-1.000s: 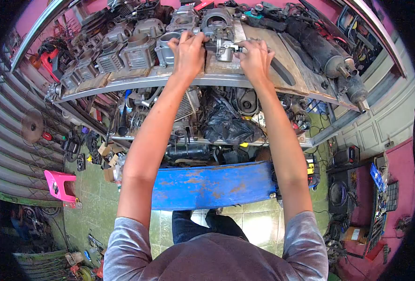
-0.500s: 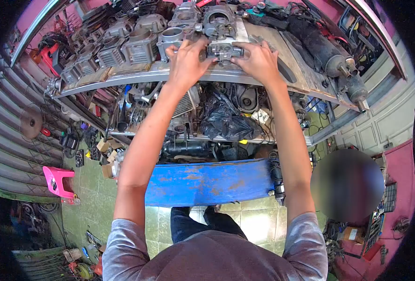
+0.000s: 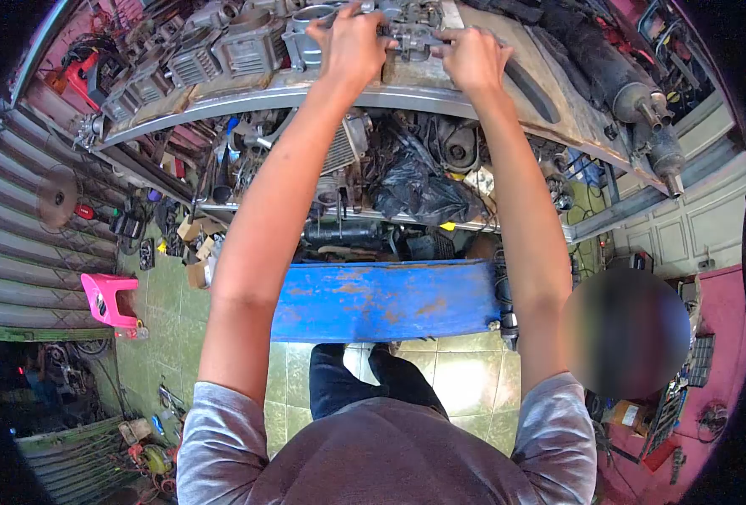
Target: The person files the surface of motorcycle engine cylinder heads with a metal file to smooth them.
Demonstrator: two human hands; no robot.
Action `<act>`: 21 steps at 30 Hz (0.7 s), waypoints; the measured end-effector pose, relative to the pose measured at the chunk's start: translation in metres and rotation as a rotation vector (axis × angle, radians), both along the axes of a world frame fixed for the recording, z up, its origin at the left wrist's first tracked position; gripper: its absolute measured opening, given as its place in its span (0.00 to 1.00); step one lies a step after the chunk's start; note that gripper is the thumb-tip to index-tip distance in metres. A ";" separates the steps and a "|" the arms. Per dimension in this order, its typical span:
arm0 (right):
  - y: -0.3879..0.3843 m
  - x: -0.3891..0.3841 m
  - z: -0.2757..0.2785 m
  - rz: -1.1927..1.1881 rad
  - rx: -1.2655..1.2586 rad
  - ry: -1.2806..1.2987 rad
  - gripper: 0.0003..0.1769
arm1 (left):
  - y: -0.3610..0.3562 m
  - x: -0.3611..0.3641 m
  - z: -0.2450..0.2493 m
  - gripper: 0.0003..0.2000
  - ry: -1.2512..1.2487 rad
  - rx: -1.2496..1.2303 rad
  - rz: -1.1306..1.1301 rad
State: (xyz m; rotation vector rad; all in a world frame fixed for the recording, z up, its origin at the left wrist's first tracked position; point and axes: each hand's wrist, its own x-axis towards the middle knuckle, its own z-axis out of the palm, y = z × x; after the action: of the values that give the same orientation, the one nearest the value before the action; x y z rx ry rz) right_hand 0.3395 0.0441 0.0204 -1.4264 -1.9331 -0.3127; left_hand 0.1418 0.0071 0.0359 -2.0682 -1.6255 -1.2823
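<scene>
Workshop floor of pale tiles (image 3: pixel 466 404) lies nearest, under my dark trousers, with a pink stool (image 3: pixel 108 299) well off to the left. Next out, a scuffed blue panel (image 3: pixel 381 299) stands across the foot of the rack. Above it, the lower shelf (image 3: pixel 390 221) is packed with engine scrap and a black plastic bag (image 3: pixel 415 189). Farther again is the top shelf (image 3: pixel 221 103), its steel rim about level with my wrists.

Observed: both arms are stretched to full length. The left grip (image 3: pixel 352 42) is clenched on the left end of a carburettor (image 3: pixel 408 35). The right grip (image 3: pixel 474 57) is clenched on its right end. The carburettor sits between them, near the front edge of the top shelf. I cannot tell whether it rests on the shelf or is lifted clear. Finned cylinders (image 3: pixel 251 50) stand just beside it on the left, and an exhaust silencer (image 3: pixel 609 71) lies well apart on the right.

Assessment: the step in hand appears to be handling the carburettor at full reach. To do it well, I judge that both grips should close on the solid body, not on levers or fittings, with the load shared evenly. Any movement should be level and clear of the cylinders. Footing should be square to the blue panel, since this reach leaves little margin.
</scene>
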 end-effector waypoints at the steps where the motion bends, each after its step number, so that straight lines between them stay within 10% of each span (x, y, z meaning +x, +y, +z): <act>1: 0.001 -0.001 0.001 -0.012 -0.013 0.003 0.15 | 0.007 -0.004 -0.006 0.10 0.000 -0.008 0.002; 21: 0.012 -0.015 0.009 0.013 -0.137 0.114 0.18 | 0.017 0.003 0.026 0.12 0.334 -0.276 0.249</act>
State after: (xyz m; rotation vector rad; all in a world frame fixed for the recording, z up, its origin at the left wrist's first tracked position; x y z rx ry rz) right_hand 0.3242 0.0559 0.0296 -1.4856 -1.9004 -0.0914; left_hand 0.1451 0.0245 0.0618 -2.0055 -1.9029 -0.6241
